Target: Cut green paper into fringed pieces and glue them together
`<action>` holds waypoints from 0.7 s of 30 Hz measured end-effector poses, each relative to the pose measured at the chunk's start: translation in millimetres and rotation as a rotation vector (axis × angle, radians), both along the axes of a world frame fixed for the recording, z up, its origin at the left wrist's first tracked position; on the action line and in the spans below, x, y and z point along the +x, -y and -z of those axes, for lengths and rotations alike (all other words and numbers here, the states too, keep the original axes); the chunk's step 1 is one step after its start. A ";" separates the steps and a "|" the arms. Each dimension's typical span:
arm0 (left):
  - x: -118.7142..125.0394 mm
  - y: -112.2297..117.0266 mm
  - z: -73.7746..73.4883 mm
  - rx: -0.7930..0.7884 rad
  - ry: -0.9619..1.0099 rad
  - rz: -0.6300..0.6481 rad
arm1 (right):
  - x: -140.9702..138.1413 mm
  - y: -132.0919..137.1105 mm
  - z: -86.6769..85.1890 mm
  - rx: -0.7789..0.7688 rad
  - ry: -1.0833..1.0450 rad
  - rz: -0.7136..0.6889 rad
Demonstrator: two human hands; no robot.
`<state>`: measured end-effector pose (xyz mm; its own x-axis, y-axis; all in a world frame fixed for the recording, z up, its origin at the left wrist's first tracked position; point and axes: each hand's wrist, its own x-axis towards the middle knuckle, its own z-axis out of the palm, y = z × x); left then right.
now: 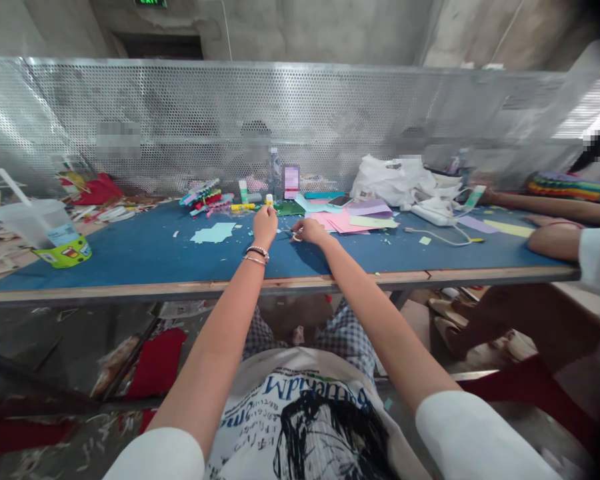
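My left hand [265, 225] is closed around a small glue stick [269, 199] with a yellow and white top, held upright above the blue table [145, 257]. Bracelets circle that wrist. My right hand [310, 231] rests on the table just right of it, fingers curled on something small and pale that I cannot make out. A light blue paper piece [213, 233] lies to the left of my hands. Pink, purple and yellow-green paper sheets [353, 220] are stacked to the right.
A plastic cup with a straw [45, 223] stands at the left edge. Coloured paper strips [206, 196], glue sticks and a bottle sit at the back by the perforated metal screen [300, 120]. A white bag [395, 180] and cable lie right. Another person's arms [555, 220] rest at the far right.
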<state>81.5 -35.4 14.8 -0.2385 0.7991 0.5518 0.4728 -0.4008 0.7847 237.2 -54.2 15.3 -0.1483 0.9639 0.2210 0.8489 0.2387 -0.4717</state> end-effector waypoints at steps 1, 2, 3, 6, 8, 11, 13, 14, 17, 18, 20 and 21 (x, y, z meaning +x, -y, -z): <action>0.0 0.3 -0.2 -0.001 -0.001 -0.002 | 0.1 -0.5 -0.2 -0.005 -0.022 -0.013; 0.0 0.6 -0.4 -0.005 -0.006 -0.004 | 0.0 -0.7 -0.4 -0.014 -0.052 -0.034; 0.0 0.8 -0.7 -0.011 -0.013 -0.005 | -0.2 -0.7 -0.5 -0.031 -0.085 -0.068; 0.3 0.9 -1.2 -0.010 -0.037 -0.008 | -2.0 1.4 -1.0 -0.126 -0.176 -0.183; 0.3 0.4 -1.2 0.006 -0.051 -0.018 | -3.8 3.9 -1.9 -0.197 -0.241 -0.206; 0.1 -0.9 -0.8 0.019 -0.060 -0.029 | -6.3 7.9 -4.4 -0.250 -0.401 -0.243; -0.1 -1.8 -0.5 0.020 -0.061 -0.025 | -7.1 9.9 -6.8 -0.231 -0.513 -0.284; -0.2 -2.1 -0.4 0.020 -0.062 -0.022 | -7.1 10.5 -8.1 -0.207 -0.558 -0.288; 0.1 -1.7 -0.6 0.016 -0.074 -0.025 | -6.7 10.7 -11.7 -0.132 -0.626 -0.233; 0.2 -1.0 -0.8 0.011 -0.082 -0.031 | -6.6 10.2 -12.5 -0.114 -0.635 -0.207; 0.5 0.7 -1.6 -0.006 -0.107 -0.042 | -7.0 8.6 -12.7 -0.076 -0.635 -0.165; 0.6 1.5 -1.9 -0.014 -0.124 -0.048 | -7.5 7.6 -11.8 -0.052 -0.614 -0.144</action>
<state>82.0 -36.9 16.7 -0.2077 0.7964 0.5680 0.5848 -0.3644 0.7247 229.6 -61.7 27.1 -0.1385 0.9554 0.2609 0.3810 0.2945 -0.8764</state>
